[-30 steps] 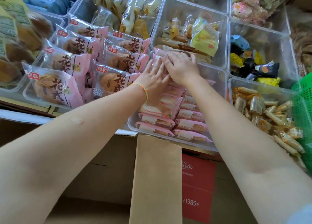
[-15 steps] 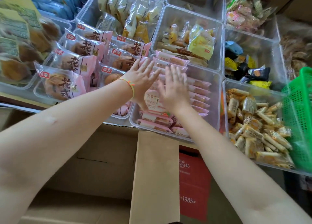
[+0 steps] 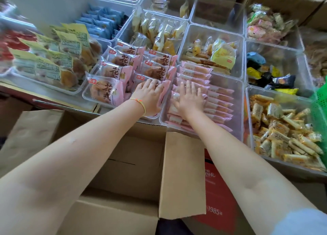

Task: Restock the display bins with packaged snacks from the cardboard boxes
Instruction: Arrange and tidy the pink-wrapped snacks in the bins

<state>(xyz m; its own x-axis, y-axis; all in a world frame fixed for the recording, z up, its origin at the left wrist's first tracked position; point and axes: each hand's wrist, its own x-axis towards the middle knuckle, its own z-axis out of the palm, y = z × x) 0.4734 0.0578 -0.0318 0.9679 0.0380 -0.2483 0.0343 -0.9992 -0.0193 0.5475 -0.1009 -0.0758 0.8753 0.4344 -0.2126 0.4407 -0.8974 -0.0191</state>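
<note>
A clear display bin (image 3: 238,100) holds rows of slim pink snack packs (image 3: 219,100). My right hand (image 3: 189,97) lies flat on the left rows of those packs, fingers spread, holding nothing. To its left, a second clear bin (image 3: 88,97) holds larger pink bread packs (image 3: 104,90). My left hand (image 3: 149,95) rests flat on the nearest pack at that bin's right side, fingers apart. An open cardboard box (image 3: 123,164) stands below my forearms, with one flap (image 3: 183,174) raised.
Around these are more clear bins: yellow-green bread packs (image 3: 53,61), blue packs (image 3: 100,25), yellow cakes (image 3: 223,55), dark and yellow candies (image 3: 272,79), and small orange bars (image 3: 283,134). A green basket (image 3: 319,109) is at the right edge. A red box (image 3: 217,195) sits below.
Both hands slid back toward me along the pink packs and moved apart. My left hand shifted left onto the bread packs. The view tilted up and shows more bins.
</note>
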